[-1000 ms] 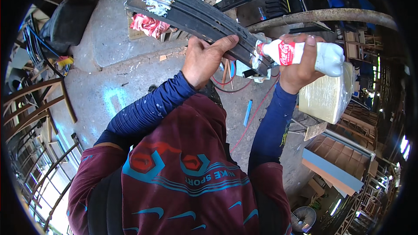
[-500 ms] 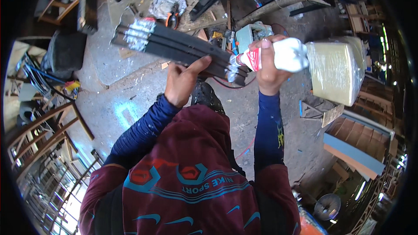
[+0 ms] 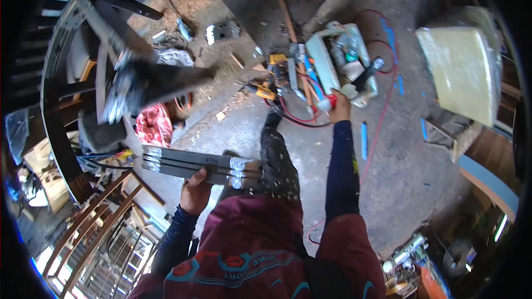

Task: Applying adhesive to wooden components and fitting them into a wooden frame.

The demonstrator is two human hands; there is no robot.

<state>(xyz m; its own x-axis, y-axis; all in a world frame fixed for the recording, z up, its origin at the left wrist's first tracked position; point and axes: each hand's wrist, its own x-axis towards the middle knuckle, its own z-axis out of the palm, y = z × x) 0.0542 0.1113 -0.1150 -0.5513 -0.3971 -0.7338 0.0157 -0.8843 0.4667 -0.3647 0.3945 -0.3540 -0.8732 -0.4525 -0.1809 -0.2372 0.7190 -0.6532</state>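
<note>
My left hand [image 3: 196, 191] is closed on the near edge of a bundle of dark flat strips [image 3: 221, 160], thumb on top. Shiny clear or silvery wrapping binds the bundle near both ends. It lies level in front of my torso, by my knee. My right hand [image 3: 340, 107] reaches forward, its fingers wrapped round a plastic bottle [image 3: 331, 100] with a red label and white contents. The bottle is low, beside the near end of a pale tool box [image 3: 327, 69], and partly covered by the hand.
A yellow cordless drill [image 3: 277, 62] and other tools lie left of the box. Farther left, a board [image 3: 233, 58] carries wood shavings. A blurred dark object [image 3: 160, 80] is above a red bag [image 3: 154, 124]. A wrapped foam block [image 3: 460, 72] stands right; wooden frames [image 3: 94, 216] are left.
My right hand has lowered the bottle away from the bundle toward the tool box. My left hand has drawn the bundle nearer and to the left. The head view has shifted.
</note>
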